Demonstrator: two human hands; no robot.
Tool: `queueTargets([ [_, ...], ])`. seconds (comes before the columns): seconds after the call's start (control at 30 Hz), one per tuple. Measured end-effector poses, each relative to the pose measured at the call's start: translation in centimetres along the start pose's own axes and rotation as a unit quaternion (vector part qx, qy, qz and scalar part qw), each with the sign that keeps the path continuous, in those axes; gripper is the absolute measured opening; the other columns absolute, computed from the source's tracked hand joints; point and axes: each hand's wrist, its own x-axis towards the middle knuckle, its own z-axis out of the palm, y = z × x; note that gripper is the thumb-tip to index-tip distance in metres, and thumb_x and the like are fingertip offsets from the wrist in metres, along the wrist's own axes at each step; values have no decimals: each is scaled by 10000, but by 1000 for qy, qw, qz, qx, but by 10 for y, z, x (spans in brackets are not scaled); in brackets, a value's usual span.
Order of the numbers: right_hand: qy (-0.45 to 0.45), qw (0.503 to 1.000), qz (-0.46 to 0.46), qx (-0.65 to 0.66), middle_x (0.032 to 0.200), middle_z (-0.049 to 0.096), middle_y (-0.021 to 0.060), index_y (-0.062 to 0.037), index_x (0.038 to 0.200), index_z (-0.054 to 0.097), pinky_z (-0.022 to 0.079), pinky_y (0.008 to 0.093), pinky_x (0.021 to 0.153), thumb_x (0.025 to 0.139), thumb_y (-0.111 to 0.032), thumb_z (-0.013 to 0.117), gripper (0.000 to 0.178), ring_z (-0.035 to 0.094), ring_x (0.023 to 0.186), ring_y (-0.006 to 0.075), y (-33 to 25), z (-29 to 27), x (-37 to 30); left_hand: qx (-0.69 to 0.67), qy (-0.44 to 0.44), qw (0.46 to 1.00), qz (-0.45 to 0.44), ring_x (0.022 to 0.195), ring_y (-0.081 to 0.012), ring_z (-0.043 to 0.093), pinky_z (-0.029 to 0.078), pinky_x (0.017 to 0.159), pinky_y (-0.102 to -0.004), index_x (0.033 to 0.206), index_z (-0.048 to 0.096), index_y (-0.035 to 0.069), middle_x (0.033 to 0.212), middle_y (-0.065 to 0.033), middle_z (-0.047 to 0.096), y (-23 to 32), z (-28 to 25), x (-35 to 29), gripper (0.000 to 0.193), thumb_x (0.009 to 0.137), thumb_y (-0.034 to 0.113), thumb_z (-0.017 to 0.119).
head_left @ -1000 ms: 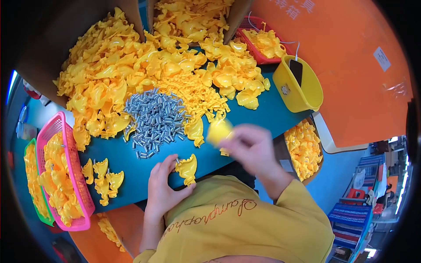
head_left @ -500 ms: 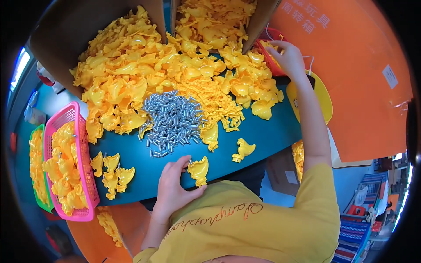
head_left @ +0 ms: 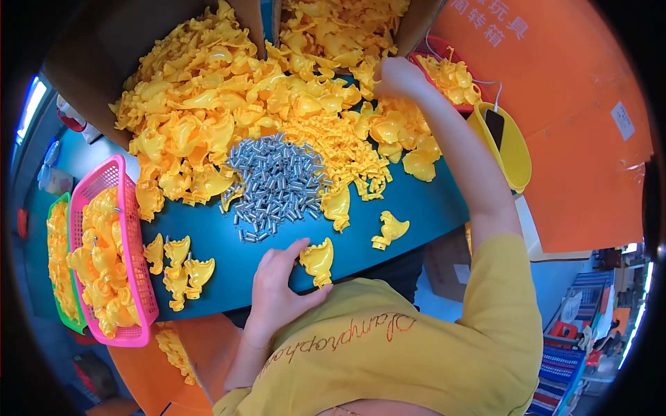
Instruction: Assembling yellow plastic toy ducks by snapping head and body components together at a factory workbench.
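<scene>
My left hand (head_left: 276, 283) is by the near edge of the table, its thumb and forefinger at the two ends of a yellow plastic half-shell (head_left: 318, 262), hollow side up. Another yellow shell piece (head_left: 390, 230) lies to its right. At the far right of the pile, my right hand (head_left: 398, 75) reaches among the yellow shells (head_left: 394, 127); its fingertips are hidden. Between the hands are a heap of small metal cylinders (head_left: 274, 184) and a heap of tiny yellow parts (head_left: 340, 149).
Cardboard boxes spill yellow shells (head_left: 201, 90) onto the green tabletop (head_left: 236, 277). At left stand a pink basket (head_left: 132, 249) and a green basket (head_left: 78, 320), both filled. A red basket (head_left: 466, 107) and a yellow bin (head_left: 517, 156) with a phone (head_left: 494, 127) are at right.
My right hand has moved left from the red basket to the shells beside the box. The left hand keeps its place around the half-shell. The whole view has shifted slightly.
</scene>
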Motion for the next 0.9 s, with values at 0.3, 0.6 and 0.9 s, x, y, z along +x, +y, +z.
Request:
queueTargets([
  [0.3,29,999,-27,30,985,765,140,-66,957,779,583,450,796,779,-277,757,276,742,932,321,-7,11,2,11,9,1000,15,865,-253,587,520,786,-372,1319,618,60,1043,-75,672,-3,0,-2,770,639,239,931],
  [0.6,69,997,24,28,849,752,131,-76,919,783,569,412,723,751,-329,810,305,724,787,307,13,10,12,-3,8,1000,2,890,-252,605,530,808,-359,1327,619,70,986,-91,639,-3,6,-5,803,606,216,940],
  [0.9,-150,721,7,677,875,717,30,7,1286,668,547,249,767,880,-33,741,414,686,808,110,-116,-18,-242,-4,46,999,-27,857,-240,599,524,774,-343,1333,613,65,980,-89,644,-7,9,-2,805,605,188,935],
])
